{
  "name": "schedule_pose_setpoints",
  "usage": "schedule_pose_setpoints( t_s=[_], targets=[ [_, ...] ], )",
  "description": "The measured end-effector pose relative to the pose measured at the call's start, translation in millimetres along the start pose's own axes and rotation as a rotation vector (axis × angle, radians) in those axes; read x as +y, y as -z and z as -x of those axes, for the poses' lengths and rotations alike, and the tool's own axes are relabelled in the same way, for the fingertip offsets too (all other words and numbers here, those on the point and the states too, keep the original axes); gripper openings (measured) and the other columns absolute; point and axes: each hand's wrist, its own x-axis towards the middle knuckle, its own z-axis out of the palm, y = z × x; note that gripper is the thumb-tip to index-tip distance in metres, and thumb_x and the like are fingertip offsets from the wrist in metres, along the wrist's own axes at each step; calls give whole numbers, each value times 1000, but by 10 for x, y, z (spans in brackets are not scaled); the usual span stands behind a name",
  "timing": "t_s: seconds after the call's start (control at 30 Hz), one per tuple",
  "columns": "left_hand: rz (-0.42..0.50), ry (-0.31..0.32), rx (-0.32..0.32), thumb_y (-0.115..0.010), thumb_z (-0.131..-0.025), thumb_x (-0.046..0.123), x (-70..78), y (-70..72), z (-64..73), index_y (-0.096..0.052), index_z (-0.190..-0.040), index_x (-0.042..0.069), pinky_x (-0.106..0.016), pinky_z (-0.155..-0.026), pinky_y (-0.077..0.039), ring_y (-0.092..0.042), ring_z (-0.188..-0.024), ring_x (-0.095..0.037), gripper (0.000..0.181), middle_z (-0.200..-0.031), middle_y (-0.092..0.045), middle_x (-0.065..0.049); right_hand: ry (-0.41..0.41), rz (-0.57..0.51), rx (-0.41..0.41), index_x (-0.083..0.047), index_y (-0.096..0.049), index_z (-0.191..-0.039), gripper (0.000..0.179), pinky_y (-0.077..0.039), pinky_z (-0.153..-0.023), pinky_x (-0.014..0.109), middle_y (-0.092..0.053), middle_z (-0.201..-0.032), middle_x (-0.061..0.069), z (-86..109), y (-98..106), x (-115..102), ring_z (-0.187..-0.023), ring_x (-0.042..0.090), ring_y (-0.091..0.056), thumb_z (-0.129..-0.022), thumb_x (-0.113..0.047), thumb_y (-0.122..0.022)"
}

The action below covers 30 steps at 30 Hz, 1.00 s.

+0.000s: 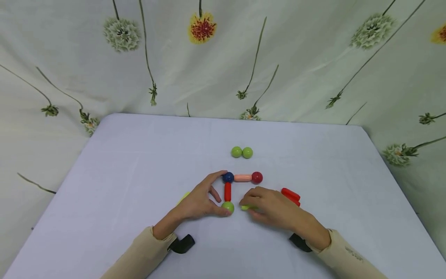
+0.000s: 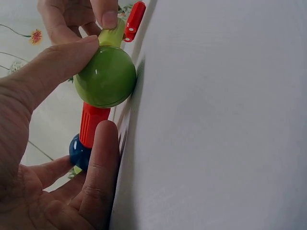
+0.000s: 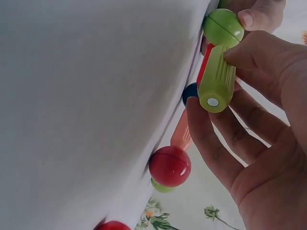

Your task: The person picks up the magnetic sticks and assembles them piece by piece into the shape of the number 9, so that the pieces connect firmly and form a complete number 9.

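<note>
The right hand (image 1: 271, 204) pinches a lime rod (image 1: 245, 207) just beside the green ball (image 1: 228, 206); the left hand (image 1: 201, 198), thumb and forefinger wide, grips that ball and the farther blue ball (image 1: 228, 177). A crooked push could twist the red rod (image 1: 227, 192) loose.

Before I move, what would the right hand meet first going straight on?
Probably the green ball touched by the left hand, with the yellow-green rod in the right hand leading; any remaining gap is unclear.
</note>
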Motion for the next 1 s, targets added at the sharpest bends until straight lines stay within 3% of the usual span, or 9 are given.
schedule_pose_setpoints(
  t_s=[0.23, 1.0],
  targets=[
    [-1, -15, 3, -92, -70, 24, 3, 0, 6, -32, -154, 26, -33, -67, -54, -63, -79, -18, 104, -98, -59, -10, 61, -2, 34, -18, -73, -110, 26, -55, -87, 22, -69, -107, -6, -59, -29, -52, -102, 9, -64, -86, -11, -77],
    [-3, -19, 12, -92, -70, 25, 3, -18, 15, -31, -155, 25, -32, -66, -55, -61, -83, -18, 104, -102, -58, -10, 33, -35, -41, -17, -71, -116, 29, -54, -92, 25, -69, -110, -5, -87, -22, -90, -104, 10, -64, -87, -15, -78]
  ],
)
